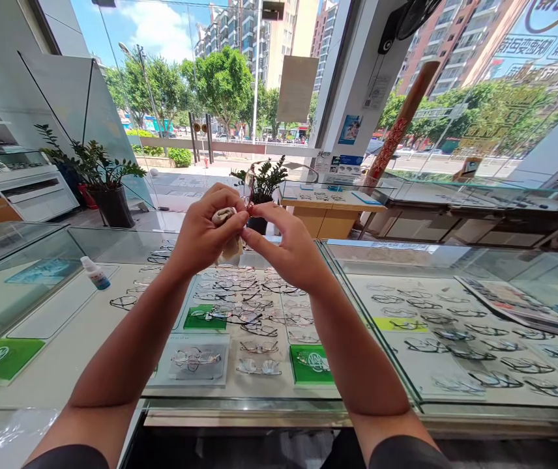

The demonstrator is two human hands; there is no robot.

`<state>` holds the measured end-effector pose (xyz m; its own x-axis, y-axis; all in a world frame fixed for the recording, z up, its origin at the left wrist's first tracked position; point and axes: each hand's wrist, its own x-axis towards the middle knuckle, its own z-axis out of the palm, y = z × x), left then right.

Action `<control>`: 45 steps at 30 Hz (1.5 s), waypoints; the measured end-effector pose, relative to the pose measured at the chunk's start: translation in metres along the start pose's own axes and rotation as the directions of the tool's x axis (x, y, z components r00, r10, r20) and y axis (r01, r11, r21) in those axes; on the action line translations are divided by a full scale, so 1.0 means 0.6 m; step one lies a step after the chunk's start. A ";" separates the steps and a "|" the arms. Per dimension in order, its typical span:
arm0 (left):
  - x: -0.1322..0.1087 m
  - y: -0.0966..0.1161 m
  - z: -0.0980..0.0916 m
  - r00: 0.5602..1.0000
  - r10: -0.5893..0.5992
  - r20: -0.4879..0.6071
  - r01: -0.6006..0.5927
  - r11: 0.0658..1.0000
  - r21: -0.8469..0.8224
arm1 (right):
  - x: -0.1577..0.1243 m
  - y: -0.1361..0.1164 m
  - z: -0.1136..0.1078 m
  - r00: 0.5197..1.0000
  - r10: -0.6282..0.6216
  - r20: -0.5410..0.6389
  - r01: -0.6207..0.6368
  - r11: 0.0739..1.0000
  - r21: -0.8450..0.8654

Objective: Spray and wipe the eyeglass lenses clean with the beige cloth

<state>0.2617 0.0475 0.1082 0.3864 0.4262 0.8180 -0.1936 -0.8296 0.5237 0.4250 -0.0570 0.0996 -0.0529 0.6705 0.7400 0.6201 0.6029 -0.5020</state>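
Both hands are raised above a glass display counter. My left hand is closed around a small beige cleaning cloth, part of which hangs below the fingers. My right hand pinches a pair of glasses with thumb and forefinger, right against the cloth. Only a thin bit of frame and a faint lens show above the fingers.
Under the counter glass lie several rows of eyeglass frames with green cards. A small dropper bottle lies on the counter at left. A magazine rests at right. Potted plants stand behind, before large windows.
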 end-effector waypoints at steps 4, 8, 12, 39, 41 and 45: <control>0.000 0.005 -0.006 0.998 -0.045 0.033 0.047 0.997 -0.056 | 0.001 0.002 0.005 1.000 0.013 -0.028 -0.011 0.998 0.061; 0.000 0.011 -0.009 0.997 -0.068 0.024 0.070 0.993 -0.092 | -0.001 0.002 0.012 0.997 0.024 -0.078 -0.017 0.996 0.086; 0.001 0.005 -0.009 0.997 -0.078 -0.003 0.077 0.991 -0.106 | 0.000 0.006 0.025 0.992 -0.007 -0.123 0.018 0.996 0.090; -0.147 -0.076 -0.260 0.820 -0.321 -0.474 0.467 0.853 0.231 | -0.004 -0.005 0.018 0.980 -0.035 -0.196 0.047 0.998 0.053; -0.184 -0.104 -0.306 0.771 -0.345 -0.535 0.537 0.804 0.255 | -0.005 -0.006 0.017 0.979 -0.048 -0.200 0.058 0.997 0.044; -0.249 -0.153 -0.374 0.618 -0.426 -0.660 0.747 0.579 0.326 | -0.005 -0.007 0.015 0.979 -0.052 -0.199 0.062 0.997 0.042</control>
<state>0.0191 0.1408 -0.0085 -0.2739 0.8554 0.4397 0.4712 -0.2792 0.8366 0.4154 -0.0578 0.0957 0.0718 0.5383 0.8397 0.5821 0.6610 -0.4735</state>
